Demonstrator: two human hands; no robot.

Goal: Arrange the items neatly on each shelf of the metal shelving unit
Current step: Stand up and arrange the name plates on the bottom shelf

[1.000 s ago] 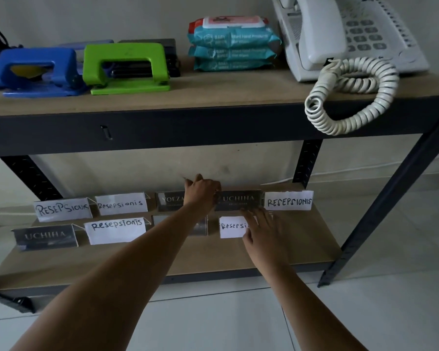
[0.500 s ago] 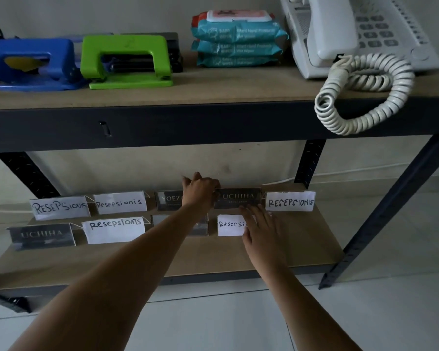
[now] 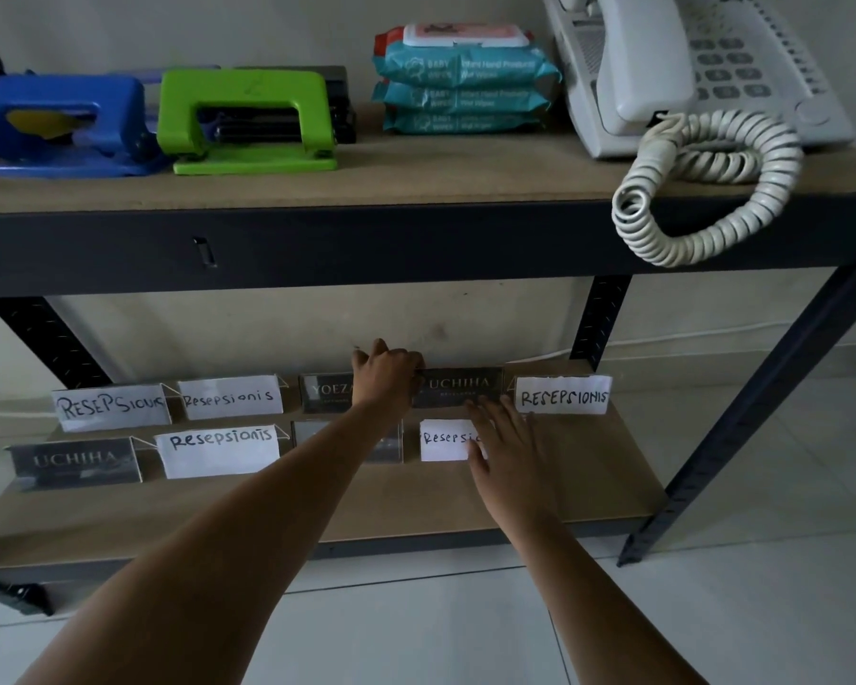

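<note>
Several desk name signs stand in two rows on the lower shelf [image 3: 589, 487]. My left hand [image 3: 386, 375] grips the left end of a dark UCHIHA sign [image 3: 460, 385] in the back row, beside a dark YOEZA sign [image 3: 327, 393]. My right hand [image 3: 507, 442] lies with straight fingers over a white Resepsionis sign [image 3: 441, 440] in the front row, its fingertips touching the UCHIHA sign's lower edge. A white RESEPSIONIS sign [image 3: 564, 398] stands at the back right.
Further signs fill the left: white ones [image 3: 112, 405] [image 3: 231, 398] [image 3: 218, 449] and a dark UCHIHA sign [image 3: 75, 462]. The upper shelf [image 3: 416, 239] bears a blue punch [image 3: 65, 121], a green punch [image 3: 248, 118], wipes packs [image 3: 465, 81] and a white phone [image 3: 688, 66] whose coiled cord [image 3: 702, 190] overhangs the edge.
Both hands stay on the same signs. The view has shifted slightly, and the hands have barely moved.
</note>
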